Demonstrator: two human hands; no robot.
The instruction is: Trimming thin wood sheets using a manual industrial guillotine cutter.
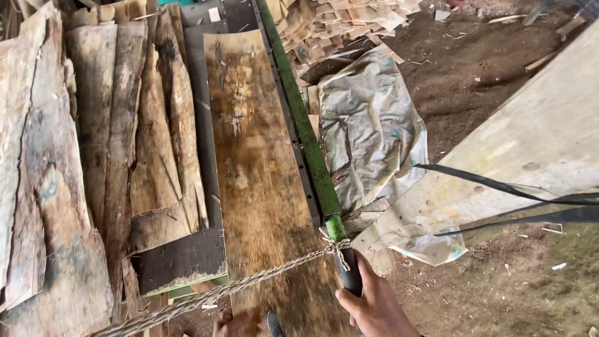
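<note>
While right hand [373, 299] grips green lever [309, 137] beside veneer sheet [259, 175] edge, left hand [237, 323] unclear.

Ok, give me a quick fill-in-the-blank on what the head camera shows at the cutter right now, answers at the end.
1. The right hand grips the black handle of a long bar painted ____.
2. A twisted ____ is knotted round the bar just above the handle.
3. The brown veneer sheet lies to the ____ of the bar.
4. Right of the bar, a crumpled plastic sheet lies on the ____ floor.

Missing words: green; rope; left; dirt
</note>
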